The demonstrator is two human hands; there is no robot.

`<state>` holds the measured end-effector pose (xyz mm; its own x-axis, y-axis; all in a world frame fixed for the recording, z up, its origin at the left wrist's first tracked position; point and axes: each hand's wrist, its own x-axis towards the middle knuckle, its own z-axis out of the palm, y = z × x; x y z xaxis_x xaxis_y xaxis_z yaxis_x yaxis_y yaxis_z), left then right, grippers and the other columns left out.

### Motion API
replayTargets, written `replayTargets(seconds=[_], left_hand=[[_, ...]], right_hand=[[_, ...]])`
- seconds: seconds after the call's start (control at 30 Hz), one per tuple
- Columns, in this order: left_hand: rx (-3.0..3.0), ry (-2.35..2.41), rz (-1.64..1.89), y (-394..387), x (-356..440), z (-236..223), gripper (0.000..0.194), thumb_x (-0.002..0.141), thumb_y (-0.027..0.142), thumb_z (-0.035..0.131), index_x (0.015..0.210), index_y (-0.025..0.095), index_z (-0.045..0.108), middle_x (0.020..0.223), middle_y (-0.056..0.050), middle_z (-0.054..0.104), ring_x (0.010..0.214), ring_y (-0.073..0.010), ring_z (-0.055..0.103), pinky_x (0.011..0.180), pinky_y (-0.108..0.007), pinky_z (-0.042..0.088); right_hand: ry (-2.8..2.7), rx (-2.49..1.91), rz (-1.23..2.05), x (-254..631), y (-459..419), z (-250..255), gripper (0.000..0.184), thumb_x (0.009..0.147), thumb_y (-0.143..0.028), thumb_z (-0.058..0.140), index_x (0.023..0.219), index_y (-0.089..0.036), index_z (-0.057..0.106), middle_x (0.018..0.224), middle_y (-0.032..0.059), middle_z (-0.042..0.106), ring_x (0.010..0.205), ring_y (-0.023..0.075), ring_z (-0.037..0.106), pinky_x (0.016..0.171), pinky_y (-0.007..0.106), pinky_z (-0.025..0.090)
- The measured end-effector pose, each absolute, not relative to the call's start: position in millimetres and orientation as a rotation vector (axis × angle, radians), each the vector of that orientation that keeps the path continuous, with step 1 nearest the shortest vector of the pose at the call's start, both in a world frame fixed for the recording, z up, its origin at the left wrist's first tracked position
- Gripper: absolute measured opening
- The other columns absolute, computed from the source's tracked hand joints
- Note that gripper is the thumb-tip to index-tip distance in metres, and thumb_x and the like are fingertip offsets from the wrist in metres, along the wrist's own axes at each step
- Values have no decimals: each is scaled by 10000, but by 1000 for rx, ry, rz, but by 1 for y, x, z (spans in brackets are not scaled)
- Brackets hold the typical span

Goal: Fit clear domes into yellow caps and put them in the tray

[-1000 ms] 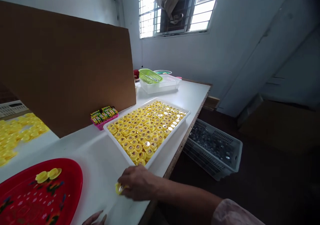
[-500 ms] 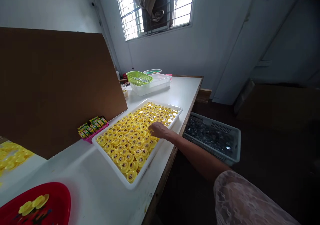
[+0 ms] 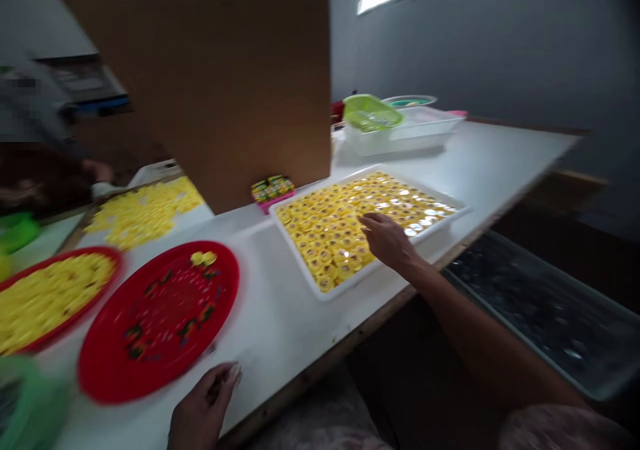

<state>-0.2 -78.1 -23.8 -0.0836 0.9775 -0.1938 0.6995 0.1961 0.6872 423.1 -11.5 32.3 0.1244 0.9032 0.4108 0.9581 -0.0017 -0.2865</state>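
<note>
My right hand (image 3: 389,242) is over the right edge of a white tray (image 3: 320,293) full of round yellow pieces (image 3: 345,255) with small printed pictures. Its fingers are loosely bent and slightly apart, and nothing shows in them. Near the table's front edge, my left hand (image 3: 203,410) is closed in a pinch. A small whitish, shiny piece (image 3: 235,372) sticks out at its fingertips, too blurred to name. Just beyond that hand lies a red plate (image 3: 173,303) bearing a printed pattern and two yellow pieces (image 3: 203,259).
A brown cardboard sheet (image 3: 240,97) stands upright behind a pink basket (image 3: 275,201) of small packs. Yellow pieces (image 3: 150,210) lie heaped at left, near another person's hand (image 3: 99,170). A green basket (image 3: 371,112) rests on a clear bin (image 3: 400,137). Below the table edge sits a crate (image 3: 540,317).
The view has swung left and down, bringing my left hand and the whole red plate into sight. My right hand stays over the tray, apparently lifted a little from the yellow pieces.
</note>
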Motion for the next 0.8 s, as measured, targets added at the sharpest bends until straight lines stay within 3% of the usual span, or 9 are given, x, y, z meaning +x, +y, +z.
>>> replayTargets(seconds=[0.07,0.17,0.3,0.43,0.63,0.8], left_hand=[[1564,1951,543,-80,-17,-15,366,708,552,558,895,253,653,791,-5,699,746,-218,650,651,-260,502],[1578,2064,546,-80,-42,-9,331,752,496,522,910,233,647,777,-9,690,718,-203,637,664,-265,480],[1698,2067,497,-81,-58,-16,293,778,428,497,908,215,650,867,-28,675,728,-193,616,681,-284,460],[1770,1961,583,-83,-59,-27,292,812,386,459,946,198,639,925,-41,654,753,-182,606,710,-283,454],[1688,1994,725,-86,-75,-30,285,816,407,477,916,208,656,913,-27,672,688,-169,592,691,-275,447],[1678,1870,803,-76,-72,-26,291,825,411,480,899,200,667,905,-43,680,756,-185,605,710,-277,455]], right_hand=[[-1849,-1697,-160,389,-22,31,279,860,-138,443,1075,-144,621,1120,133,616,1031,243,569,871,370,458],[-2009,-1357,131,322,-37,19,254,877,-149,437,1025,-181,641,1046,89,652,944,187,611,817,303,490],[-2217,-1041,541,224,-44,-8,245,872,-105,435,958,-165,657,965,83,672,888,152,622,795,255,486],[-2487,-826,616,158,-39,-27,227,829,-32,458,904,-142,642,905,90,663,880,155,592,810,266,456],[-2801,-746,479,139,-38,-41,163,810,-26,480,771,-129,599,793,70,630,782,173,566,804,302,434],[-2669,-953,594,147,-46,-49,177,846,-60,465,854,-123,630,863,98,657,844,187,589,786,303,451]])
